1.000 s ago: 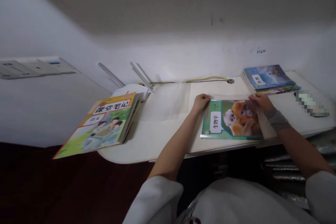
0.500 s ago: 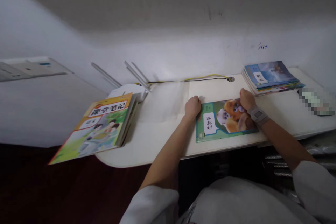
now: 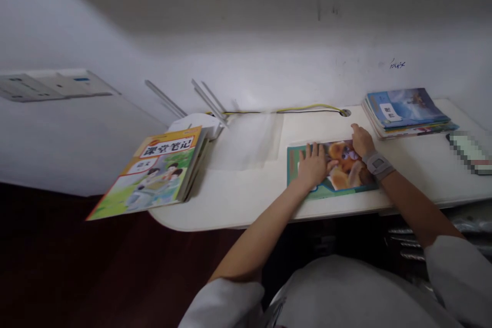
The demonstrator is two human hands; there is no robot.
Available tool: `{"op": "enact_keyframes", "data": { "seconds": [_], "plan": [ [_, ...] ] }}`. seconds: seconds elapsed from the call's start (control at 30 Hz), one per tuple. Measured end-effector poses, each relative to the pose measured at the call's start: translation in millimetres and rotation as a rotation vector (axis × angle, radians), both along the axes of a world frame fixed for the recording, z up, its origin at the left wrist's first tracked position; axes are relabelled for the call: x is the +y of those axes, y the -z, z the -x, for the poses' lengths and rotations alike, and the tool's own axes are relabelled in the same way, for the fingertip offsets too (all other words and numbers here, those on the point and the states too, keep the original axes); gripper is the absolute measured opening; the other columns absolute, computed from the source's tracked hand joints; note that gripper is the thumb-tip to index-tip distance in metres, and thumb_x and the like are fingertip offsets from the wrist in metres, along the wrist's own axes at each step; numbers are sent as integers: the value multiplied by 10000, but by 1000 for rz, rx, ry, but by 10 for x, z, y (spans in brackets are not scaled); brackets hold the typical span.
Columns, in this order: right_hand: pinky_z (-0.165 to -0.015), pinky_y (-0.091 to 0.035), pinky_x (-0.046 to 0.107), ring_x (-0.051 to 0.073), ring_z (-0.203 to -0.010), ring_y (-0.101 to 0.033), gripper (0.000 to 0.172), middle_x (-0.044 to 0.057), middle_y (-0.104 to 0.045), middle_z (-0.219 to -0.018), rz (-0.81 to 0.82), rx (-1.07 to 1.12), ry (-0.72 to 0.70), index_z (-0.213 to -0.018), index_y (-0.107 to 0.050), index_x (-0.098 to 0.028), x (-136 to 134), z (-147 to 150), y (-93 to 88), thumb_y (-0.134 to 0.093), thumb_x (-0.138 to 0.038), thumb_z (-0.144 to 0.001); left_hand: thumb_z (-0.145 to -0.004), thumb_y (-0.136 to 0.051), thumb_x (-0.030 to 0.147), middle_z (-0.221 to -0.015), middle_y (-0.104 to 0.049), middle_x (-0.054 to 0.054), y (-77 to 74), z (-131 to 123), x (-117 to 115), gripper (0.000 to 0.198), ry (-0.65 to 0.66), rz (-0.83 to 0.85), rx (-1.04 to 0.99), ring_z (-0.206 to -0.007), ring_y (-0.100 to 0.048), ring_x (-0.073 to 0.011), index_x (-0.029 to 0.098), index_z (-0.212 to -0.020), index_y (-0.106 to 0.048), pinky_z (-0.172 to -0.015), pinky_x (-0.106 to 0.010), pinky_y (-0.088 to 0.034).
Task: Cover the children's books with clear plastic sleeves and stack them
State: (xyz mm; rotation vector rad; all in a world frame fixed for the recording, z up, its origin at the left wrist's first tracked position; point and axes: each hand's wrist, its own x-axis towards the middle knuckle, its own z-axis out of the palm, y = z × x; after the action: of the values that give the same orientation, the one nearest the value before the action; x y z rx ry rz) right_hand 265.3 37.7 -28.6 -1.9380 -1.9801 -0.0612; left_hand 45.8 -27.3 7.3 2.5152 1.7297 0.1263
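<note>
A green book with an orange monkey on its cover lies flat on the white desk in front of me. My left hand rests flat on the left part of the cover, fingers stretched out over the white label. My right hand presses on the book's far right corner, fingers curled down; a grey watch sits on that wrist. A clear plastic sheet lies on the desk just left of the book.
A stack of books with an orange and green cover overhangs the desk's left end. A white router with antennas stands behind it. Another stack of books sits at the back right. A yellow cable runs along the wall.
My left hand moved from the book's far left corner onto the cover and opened flat. The right hand stayed at the far right corner. The book lies slightly further left than a second ago.
</note>
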Motion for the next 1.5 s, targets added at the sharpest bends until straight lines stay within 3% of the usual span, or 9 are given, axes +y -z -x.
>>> {"op": "enact_keyframes", "data": {
  "seconds": [0.2, 0.3, 0.43, 0.57, 0.7, 0.9, 1.07, 1.3, 1.5],
  "plan": [
    [-886, -422, 391, 288, -1077, -562, 514, 233, -591, -1200, 6, 16, 20, -1293, -467, -28, -21, -34, -227, -323, -23, -800, -924, -288, 563, -1541, -232, -175, 207, -53, -32, 697, -3, 7, -82, -1399, -161, -423, 113, -1454, -320, -1081, -629, -130],
    [-1028, -330, 428, 313, -1291, -402, 462, 254, -432, -1401, -94, -105, -156, -1307, -459, 11, -188, 317, -285, -310, -121, -890, -931, -315, 514, -1515, -305, -165, 196, -80, 31, 623, -24, -15, -95, -1379, -235, -392, 143, -1428, -374, -1078, -593, -189],
    [-1082, -274, 446, 273, -1321, -388, 488, 156, -484, -1403, 32, -135, -358, -1322, -488, -86, -464, 717, -123, -245, -328, -975, -957, -263, 371, -1512, -326, -137, 199, -36, 88, 539, -67, -28, -96, -1385, -262, -335, 155, -1442, -354, -1092, -551, -211],
    [-1075, -264, 505, 308, -1358, -334, 540, 154, -386, -1475, 84, -184, -312, -1382, -428, -107, -568, 422, 42, -288, -412, -959, -957, -236, 425, -1534, -280, -118, 252, 282, 83, 585, -135, -12, -47, -1415, -205, -318, 152, -1470, -299, -1117, -552, -165],
    [-1044, -271, 562, 328, -1333, -362, 520, 191, -400, -1456, 110, -230, -229, -1367, -437, -94, -522, 104, -42, -332, -383, -946, -960, -221, 393, -1530, -264, -170, 205, 464, 27, 591, -265, -24, 19, -1423, -183, -320, 79, -1451, -317, -1130, -551, -123],
    [-1032, -308, 485, 277, -1285, -431, 417, 171, -515, -1368, 59, -157, -266, -1184, -582, -122, -406, 585, -322, -261, -284, -973, -943, -275, 312, -1514, -283, -205, 50, -44, 4, 563, -116, -33, -39, -1422, -167, -353, 36, -1428, -352, -1118, -564, -146],
    [-1080, -277, 386, 223, -1311, -417, 483, 126, -508, -1390, 145, -72, -323, -1320, -493, -107, -447, 858, -158, -203, -315, -994, -918, -306, 283, -1552, -220, -128, 159, -246, 45, 594, -30, 44, -70, -1421, -157, -363, 106, -1483, -257, -1111, -590, -151],
    [-1077, -258, 467, 305, -1352, -345, 557, 134, -398, -1471, 67, -180, -341, -1383, -434, -101, -482, 427, 7, -288, -441, -966, -948, -248, 421, -1531, -280, -131, 254, 62, 104, 605, -47, -27, -114, -1410, -212, -342, 106, -1459, -321, -1122, -544, -167],
    [-1035, -296, 484, 293, -1324, -375, 522, 149, -450, -1433, 40, -167, -248, -1368, -445, -112, -454, 169, 43, -327, -402, -951, -947, -255, 450, -1524, -254, -203, 291, 488, 151, 665, -325, 0, -79, -1415, -215, -319, 14, -1448, -280, -1136, -480, -188]
  ]
}}
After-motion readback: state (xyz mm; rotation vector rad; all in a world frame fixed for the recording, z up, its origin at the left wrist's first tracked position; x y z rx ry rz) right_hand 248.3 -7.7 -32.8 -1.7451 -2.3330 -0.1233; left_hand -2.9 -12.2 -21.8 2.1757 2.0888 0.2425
